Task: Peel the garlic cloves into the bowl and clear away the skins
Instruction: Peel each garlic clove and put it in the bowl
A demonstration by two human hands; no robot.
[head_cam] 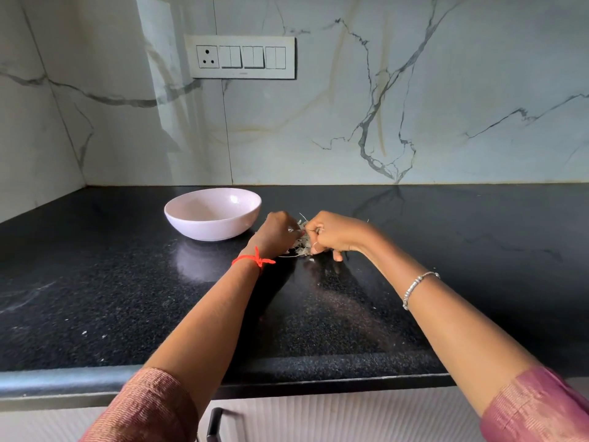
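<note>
The right hand (pixel 334 232) is clenched, its fingers curled in and pinching at the skins (pixel 302 245); one fingertip rests on the counter (pixel 95 282). The left hand (pixel 277 232) faces it from the other side, seen from the back, its fingertips at the same pile. Whether it grips anything cannot be told, as its fingers are hidden. The two hands almost touch, with the pale, papery skins bunched between them on the counter, a few thin stalks sticking out behind. No clove can be made out among them.

A red thread (pixel 253 258) is tied round the left wrist and a silver bracelet (pixel 417 287) sits on the right forearm. Both arms end in pink sleeves (pixel 149 406).

The bowl (pixel 213 213), pale pink, stands upright just left of the left hand, near it but apart. Small white flecks lie on the counter nearer the front edge. Behind is a marbled wall with a switch panel (pixel 242 57); below the counter edge a dark cabinet handle (pixel 215 422) shows.
</note>
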